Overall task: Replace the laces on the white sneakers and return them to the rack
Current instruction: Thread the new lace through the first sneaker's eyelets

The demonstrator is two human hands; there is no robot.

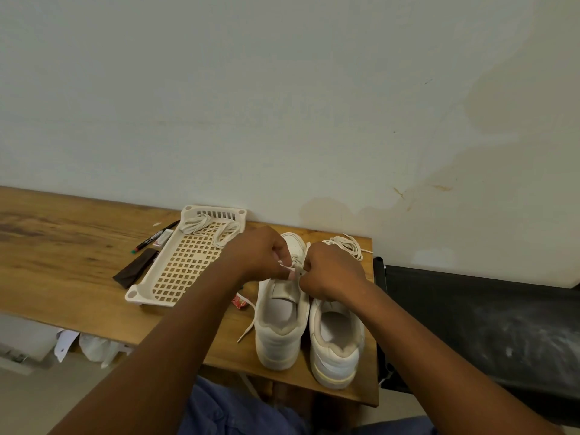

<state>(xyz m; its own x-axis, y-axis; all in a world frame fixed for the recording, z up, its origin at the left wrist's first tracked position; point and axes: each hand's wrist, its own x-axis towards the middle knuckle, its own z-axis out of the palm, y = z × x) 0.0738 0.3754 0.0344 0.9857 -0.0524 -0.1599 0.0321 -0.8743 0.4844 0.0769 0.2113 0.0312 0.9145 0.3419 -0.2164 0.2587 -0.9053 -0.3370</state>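
Two sneakers: one at six o'clock, one at five. Two hands: left, right, centre. Three lace bundles: two in the tray at eleven, one at one. One tray. One marker. One wrapper.
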